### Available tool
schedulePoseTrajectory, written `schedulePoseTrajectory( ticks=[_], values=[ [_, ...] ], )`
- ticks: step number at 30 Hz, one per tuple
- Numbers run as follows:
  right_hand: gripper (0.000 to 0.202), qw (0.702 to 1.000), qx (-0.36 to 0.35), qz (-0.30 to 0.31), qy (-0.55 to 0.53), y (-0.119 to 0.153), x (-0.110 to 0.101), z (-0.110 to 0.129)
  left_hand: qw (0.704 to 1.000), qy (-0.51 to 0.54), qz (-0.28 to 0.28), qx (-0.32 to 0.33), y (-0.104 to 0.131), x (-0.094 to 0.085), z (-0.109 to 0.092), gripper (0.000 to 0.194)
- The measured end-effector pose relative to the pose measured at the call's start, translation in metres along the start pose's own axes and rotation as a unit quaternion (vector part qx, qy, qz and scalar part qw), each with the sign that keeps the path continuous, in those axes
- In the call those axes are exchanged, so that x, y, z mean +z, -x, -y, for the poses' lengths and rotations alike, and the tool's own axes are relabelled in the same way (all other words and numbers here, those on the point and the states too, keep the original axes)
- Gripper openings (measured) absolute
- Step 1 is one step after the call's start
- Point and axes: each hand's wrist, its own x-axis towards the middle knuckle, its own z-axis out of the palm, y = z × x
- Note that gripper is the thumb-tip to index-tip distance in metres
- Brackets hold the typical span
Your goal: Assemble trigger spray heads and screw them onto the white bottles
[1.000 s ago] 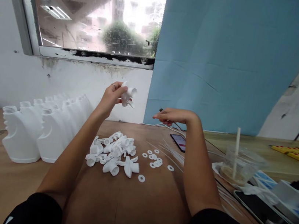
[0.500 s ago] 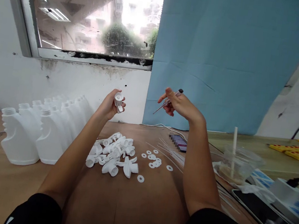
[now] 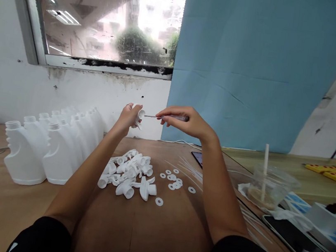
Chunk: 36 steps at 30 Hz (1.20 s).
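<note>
The white moulded-plastic spray heads (image 3: pixel 132 171) heaped on the table look smooth and faintly satiny. Left of that heap, the white ribbed-neck plastic bottles (image 3: pixel 26 152) are smooth, slightly translucent (milky, really) with a soft sheen. Right of it, the flat white ring washers (image 3: pixel 159 201) look matt. Beneath it, the brown covering (image 3: pixel 109 230) is smooth and dull. Beyond it, the metal-looking slim driver shaft (image 3: pixel 150 116) meets a clear, glossy plastic-looking handle (image 3: pixel 179 118).

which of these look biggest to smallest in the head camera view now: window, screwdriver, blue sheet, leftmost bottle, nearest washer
1. blue sheet
2. window
3. leftmost bottle
4. screwdriver
5. nearest washer
</note>
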Motion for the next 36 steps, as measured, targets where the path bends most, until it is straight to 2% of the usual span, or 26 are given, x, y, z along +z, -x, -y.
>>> schedulePoseTrajectory(
  ticks=[7, 11, 14, 23, 26, 31, 33, 36],
  values=[
    [0.024, 0.999, 0.012, -0.005, 0.029, -0.002, 0.006, 0.001, 0.998, -0.044, -0.032, 0.026, -0.001, 0.001, 0.001, 0.024],
    [0.024, 0.999, 0.026, -0.018, -0.007, -0.003, 0.008, -0.003, 0.993, -0.079, -0.052, 0.073, 0.003, 0.002, -0.002, 0.022],
    [0.026, 0.999, 0.019, -0.005, -0.044, -0.004, 0.009, -0.003, 0.992, -0.073, -0.048, 0.094, 0.005, 0.001, -0.003, 0.021],
    [0.027, 0.998, 0.022, 0.038, -0.054, -0.002, 0.009, 0.004, 0.996, -0.049, -0.042, 0.065, 0.005, -0.001, -0.002, 0.023],
    [0.027, 0.998, 0.008, 0.051, -0.043, 0.0, 0.008, 0.007, 0.992, -0.07, -0.052, 0.095, 0.01, -0.001, -0.007, 0.022],
    [0.026, 0.998, -0.013, 0.061, -0.013, 0.001, 0.009, 0.013, 0.972, -0.124, -0.067, 0.188, 0.018, -0.003, -0.013, 0.022],
    [0.026, 0.998, -0.012, 0.058, -0.02, 0.001, 0.009, 0.013, 0.977, -0.104, -0.063, 0.176, 0.019, -0.004, -0.015, 0.022],
    [0.025, 0.996, -0.01, 0.054, -0.068, 0.0, 0.006, 0.01, 0.995, -0.028, -0.007, 0.091, 0.019, -0.004, -0.019, 0.025]
  ],
)
